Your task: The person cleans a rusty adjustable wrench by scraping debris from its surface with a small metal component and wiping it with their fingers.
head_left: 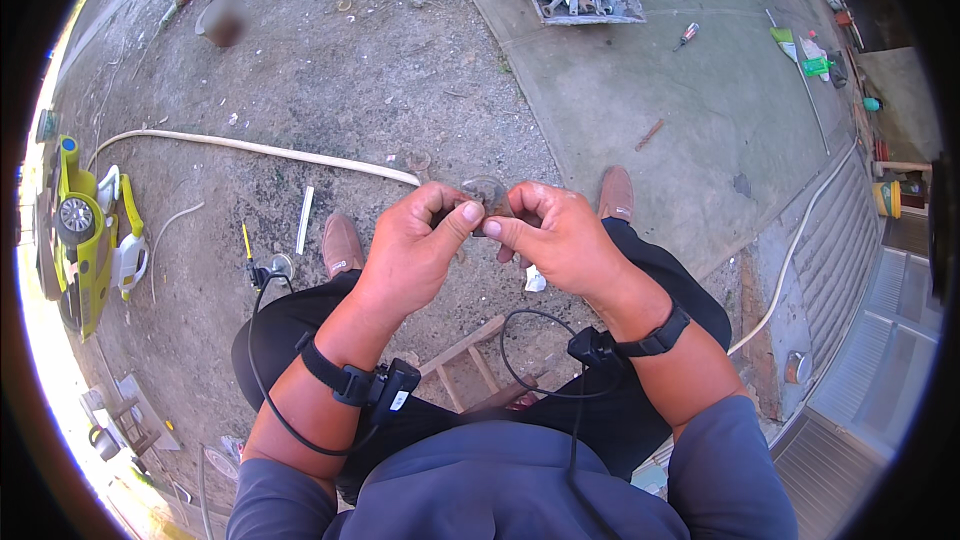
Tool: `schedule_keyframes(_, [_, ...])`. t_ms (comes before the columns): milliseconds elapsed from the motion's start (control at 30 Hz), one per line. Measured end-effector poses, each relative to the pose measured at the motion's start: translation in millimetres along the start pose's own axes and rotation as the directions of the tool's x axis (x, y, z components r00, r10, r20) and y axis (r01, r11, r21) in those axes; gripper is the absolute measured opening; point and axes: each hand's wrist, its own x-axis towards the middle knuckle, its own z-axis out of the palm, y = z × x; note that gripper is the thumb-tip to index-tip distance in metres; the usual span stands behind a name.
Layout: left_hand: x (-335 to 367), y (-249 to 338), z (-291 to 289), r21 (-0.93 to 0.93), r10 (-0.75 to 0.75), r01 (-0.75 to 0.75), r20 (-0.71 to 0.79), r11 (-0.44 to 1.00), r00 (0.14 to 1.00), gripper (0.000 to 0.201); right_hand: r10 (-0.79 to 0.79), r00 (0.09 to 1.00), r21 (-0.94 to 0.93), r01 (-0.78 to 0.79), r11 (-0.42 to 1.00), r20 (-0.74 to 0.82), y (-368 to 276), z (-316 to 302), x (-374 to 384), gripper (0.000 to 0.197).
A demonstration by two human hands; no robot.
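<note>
In front of my knees, my left hand [420, 235] and my right hand [562, 235] meet over a small dark, rusty-looking metal part [493, 208]. Each hand pinches it between thumb and fingers, and the fingers hide much of its shape. A greyish rounded edge shows just above the fingertips; whether it belongs to the same part I cannot tell. On the ground below my right fingers lies a white scrap [535, 280]. Black straps with small devices and cables circle both my wrists.
A metal tray [625, 8] heaped with wrenches stands ahead on concrete, with a screwdriver [687, 34] beside it. A pale hose [270, 148] crosses the dirt at left, near a yellow-green machine [90, 250]. A wooden frame [450, 360] lies between my legs. A yellow bucket [887, 199] stands far right.
</note>
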Motion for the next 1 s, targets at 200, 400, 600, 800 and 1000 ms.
schedule_keyframes(200, [-0.1, 0.3, -0.3, -0.012, 0.029, -0.029, 0.007, 1.000, 1.000, 0.020, -0.036, 0.999, 0.058, 0.035, 0.998, 0.010, 0.6, 0.5, -0.3, 0.015])
schedule_keyframes(400, [1.1, 1.7, -0.9, 0.023, 0.005, -0.005, 0.008, 1.000, 1.000, 0.022, -0.013, 1.000, 0.031, 0.013, 0.999, 0.008, -0.6, -0.2, -1.3, 0.017])
schedule_keyframes(600, [2.3, -2.5, -1.2, -0.025, -0.029, 0.030, 0.015, 0.999, 0.999, 0.023, -0.033, 0.999, 0.060, 0.033, 0.998, 0.011, 1.8, 0.9, -0.2, 0.015])
schedule_keyframes(800, [3.5, -3.8, -1.5, -0.038, -0.036, 0.036, 0.011, 0.999, 0.999, 0.023, -0.003, 1.000, 0.036, 0.003, 0.999, 0.006, 0.1, 0.7, 0.2, 0.016])
schedule_keyframes(1000, [3.0, -4.9, -1.8, -0.018, -0.043, 0.043, 0.005, 0.999, 0.999, 0.023, 0.018, 1.000, -0.012, -0.018, 1.000, -0.004, -7.0, 1.2, -2.0, 0.018])
